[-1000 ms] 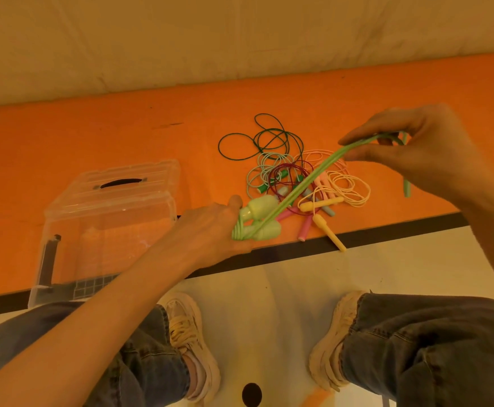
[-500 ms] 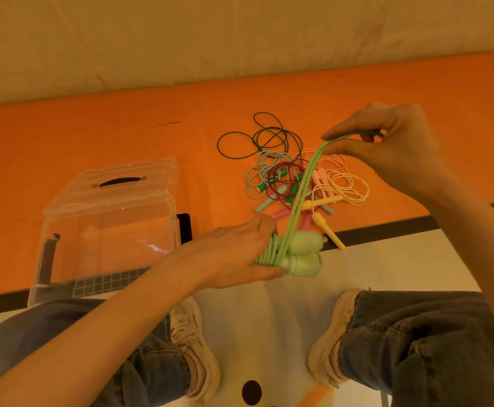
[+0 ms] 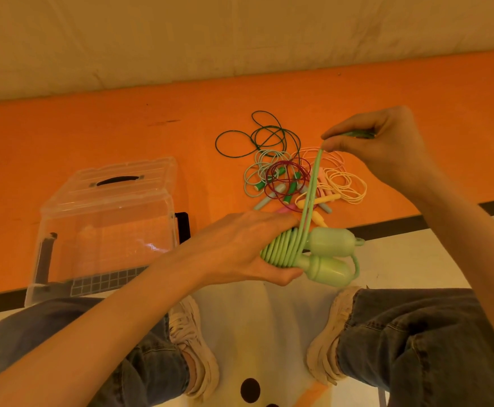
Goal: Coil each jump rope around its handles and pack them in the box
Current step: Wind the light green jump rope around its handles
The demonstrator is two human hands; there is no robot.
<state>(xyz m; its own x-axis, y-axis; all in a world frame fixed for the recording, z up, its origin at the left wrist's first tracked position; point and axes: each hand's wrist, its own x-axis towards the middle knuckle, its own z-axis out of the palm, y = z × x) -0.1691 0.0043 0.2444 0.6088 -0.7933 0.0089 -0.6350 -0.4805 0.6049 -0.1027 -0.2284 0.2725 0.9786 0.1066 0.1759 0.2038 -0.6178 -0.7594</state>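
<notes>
Half-coiled green rope held between two hands, over the knees.

Nearest, cut off by the lower edge: jeans-clad knees [image 3: 433, 342] and pale sneakers [image 3: 194, 345] on a cream mat. Above them, left hand [image 3: 239, 248] wrapped round the two pale green handles [image 3: 327, 254], fingers curled under and mostly hidden, handle shafts buried beneath turns of the green rope [image 3: 311, 195]. Doubled strand running up taut to the right hand [image 3: 383, 148], pinched between thumb and bent fingers; rope's end lost inside that grip. Farther, on the orange tabletop [image 3: 93, 133]: clear plastic box [image 3: 107, 218] at left, lid and black handle visible, contents hard to make out through glare. Beyond the rope, tangled pile of other jump ropes [image 3: 286, 174], partly screened, separate ropes difficult to count.
</notes>
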